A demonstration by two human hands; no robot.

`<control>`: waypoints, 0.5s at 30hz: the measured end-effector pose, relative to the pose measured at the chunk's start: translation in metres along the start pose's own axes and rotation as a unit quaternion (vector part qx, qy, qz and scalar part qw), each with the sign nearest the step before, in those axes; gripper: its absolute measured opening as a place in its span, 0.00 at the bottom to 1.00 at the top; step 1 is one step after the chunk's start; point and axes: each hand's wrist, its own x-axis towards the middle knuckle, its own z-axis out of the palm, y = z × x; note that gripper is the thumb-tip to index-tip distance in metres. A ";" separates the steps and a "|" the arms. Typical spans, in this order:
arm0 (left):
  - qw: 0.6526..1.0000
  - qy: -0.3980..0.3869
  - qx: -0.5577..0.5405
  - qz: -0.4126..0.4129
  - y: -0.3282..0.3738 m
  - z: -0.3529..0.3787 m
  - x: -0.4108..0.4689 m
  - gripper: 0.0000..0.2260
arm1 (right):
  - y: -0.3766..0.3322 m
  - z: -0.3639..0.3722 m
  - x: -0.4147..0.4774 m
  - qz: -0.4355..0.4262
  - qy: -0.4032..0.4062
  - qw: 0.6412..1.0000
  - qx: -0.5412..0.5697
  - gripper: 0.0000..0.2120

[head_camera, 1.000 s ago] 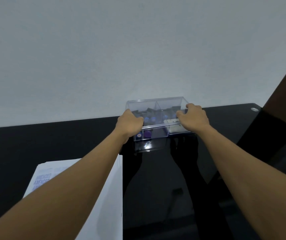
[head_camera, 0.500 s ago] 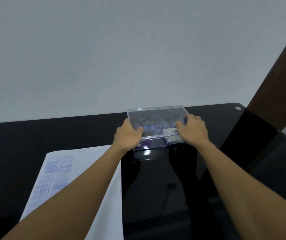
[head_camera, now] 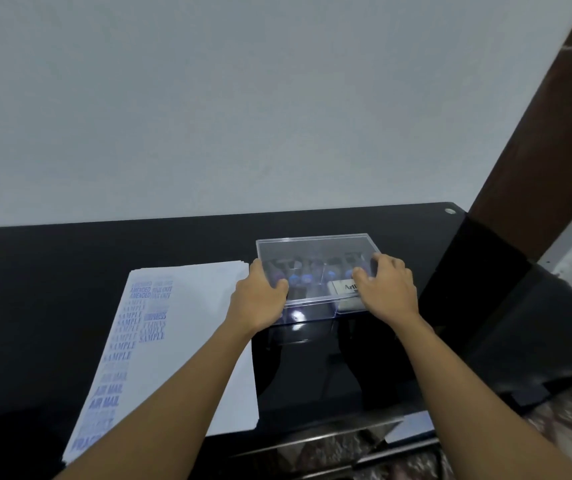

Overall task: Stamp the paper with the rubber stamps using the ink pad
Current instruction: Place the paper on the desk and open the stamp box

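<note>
1. Both ends of the clear box [head_camera: 312,249] on the desk [head_camera: 70,258] are gripped, by my left hand [head_camera: 260,301] and right hand [head_camera: 388,294].
2. The stamps [head_camera: 303,278] inside look blurred; the paper [head_camera: 191,306] lies just left.

Blurred behind the lid of the clear plastic box [head_camera: 312,249]: rubber stamps [head_camera: 300,278], shapes unreadable. At the box's near right, ink pad [head_camera: 343,288] label half covered by the right hand [head_camera: 386,292]. Left of the box, near corner of the paper stack [head_camera: 201,306] under the left forearm [head_camera: 160,393].
</note>
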 end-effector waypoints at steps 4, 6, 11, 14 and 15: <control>1.000 0.001 0.008 0.003 -0.002 -0.001 -0.029 0.16 | 0.006 -0.007 -0.025 0.002 0.002 1.000 0.004 0.25; 1.000 0.002 0.009 0.004 -0.003 -0.001 -0.042 0.17 | 0.010 -0.009 -0.036 0.001 0.004 1.000 0.010 0.25; 1.000 0.005 0.011 0.006 -0.007 -0.003 -0.070 0.17 | 0.017 -0.014 -0.060 0.000 0.008 1.000 0.013 0.25; 1.000 0.003 0.008 0.003 -0.008 -0.003 -0.083 0.17 | 0.021 -0.016 -0.071 -0.002 0.009 1.000 0.015 0.26; 1.000 0.005 0.009 0.003 -0.009 -0.002 -0.086 0.17 | 0.022 -0.017 -0.074 -0.001 0.008 1.000 0.016 0.27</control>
